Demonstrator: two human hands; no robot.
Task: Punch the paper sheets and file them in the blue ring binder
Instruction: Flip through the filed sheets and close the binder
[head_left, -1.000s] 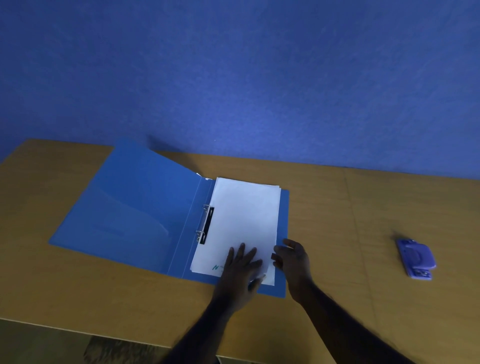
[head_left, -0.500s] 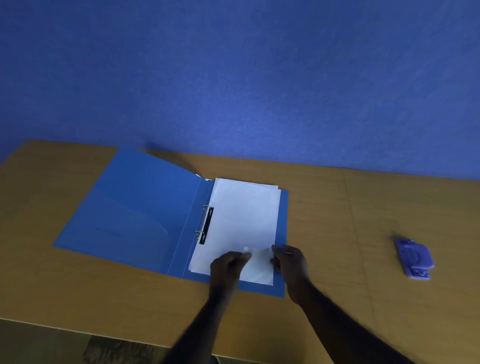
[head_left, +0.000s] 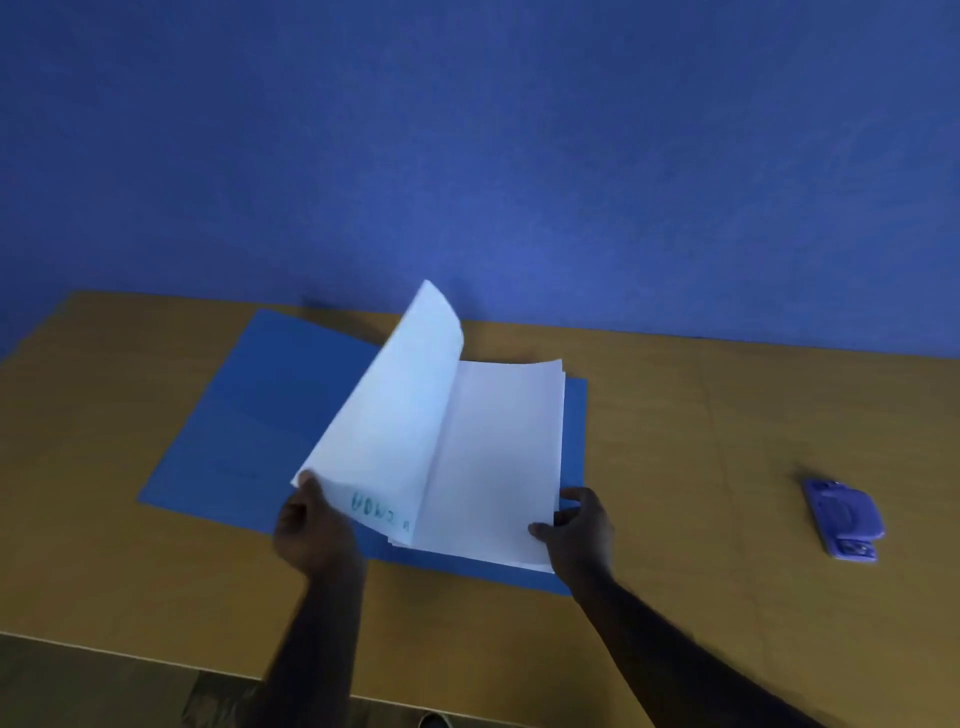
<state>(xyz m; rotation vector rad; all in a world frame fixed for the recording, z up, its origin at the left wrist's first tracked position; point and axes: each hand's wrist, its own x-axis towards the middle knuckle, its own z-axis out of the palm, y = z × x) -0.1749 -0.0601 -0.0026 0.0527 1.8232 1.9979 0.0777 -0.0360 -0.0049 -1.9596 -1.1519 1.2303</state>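
Top sheet (head_left: 395, 415) now lifted leftward

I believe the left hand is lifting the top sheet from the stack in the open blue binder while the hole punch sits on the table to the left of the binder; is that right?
Not quite: the head view shows the hole punch on the table to the right of the blue binder, not the left. The left hand does lift the top sheet from the stack.
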